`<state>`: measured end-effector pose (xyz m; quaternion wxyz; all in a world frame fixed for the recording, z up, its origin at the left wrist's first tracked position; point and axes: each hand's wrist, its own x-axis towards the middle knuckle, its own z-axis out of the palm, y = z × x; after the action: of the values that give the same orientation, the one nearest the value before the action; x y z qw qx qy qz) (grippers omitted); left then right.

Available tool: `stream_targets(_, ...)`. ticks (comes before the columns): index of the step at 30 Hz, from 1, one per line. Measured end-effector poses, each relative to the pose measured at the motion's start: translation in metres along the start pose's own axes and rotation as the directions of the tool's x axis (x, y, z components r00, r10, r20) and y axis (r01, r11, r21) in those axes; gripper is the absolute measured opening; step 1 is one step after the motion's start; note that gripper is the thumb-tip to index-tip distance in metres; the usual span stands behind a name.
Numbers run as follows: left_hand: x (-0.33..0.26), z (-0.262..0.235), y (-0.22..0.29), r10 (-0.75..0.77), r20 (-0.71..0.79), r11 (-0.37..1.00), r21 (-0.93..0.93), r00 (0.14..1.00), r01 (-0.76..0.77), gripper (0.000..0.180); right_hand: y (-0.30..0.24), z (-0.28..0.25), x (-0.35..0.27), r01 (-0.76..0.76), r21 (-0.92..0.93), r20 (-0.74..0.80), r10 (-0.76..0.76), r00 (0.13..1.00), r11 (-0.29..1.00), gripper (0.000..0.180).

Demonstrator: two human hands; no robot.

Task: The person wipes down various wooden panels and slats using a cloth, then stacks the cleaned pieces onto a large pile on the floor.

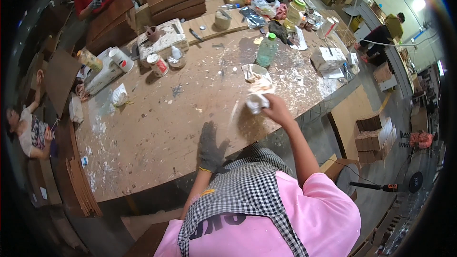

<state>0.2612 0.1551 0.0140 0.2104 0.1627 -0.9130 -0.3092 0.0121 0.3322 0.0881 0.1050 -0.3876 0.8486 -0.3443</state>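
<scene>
A crumpled white rag (257, 102) sits near the worktable's (157, 133) right edge, pinched in the bare right hand (276, 109), while the gloved left hand (210, 146) presses flat, fingers spread, on open paint-flecked board by the near edge.

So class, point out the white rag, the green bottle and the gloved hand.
Rag (257, 102), head view, crumpled middle.
Bottle (266, 51), head view, body.
Gloved left hand (210, 145), head view, back of glove.
</scene>
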Motion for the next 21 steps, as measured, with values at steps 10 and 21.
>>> stream_targets(10,0.069,0.027,-0.008,0.07,0.336,0.955,-0.295,0.939,0.034,0.061,-0.065,-0.024,0.042,0.217,0.373,0.346,-0.352,0.87,0.902,0.05)
stream_targets(21,0.02,0.082,-0.03,-0.469,-0.144,0.883,-0.041,0.871,0.468,0.08,0.119,-0.07,0.239,-0.053,-0.184,-0.193,0.017,0.981,0.981,0.052)
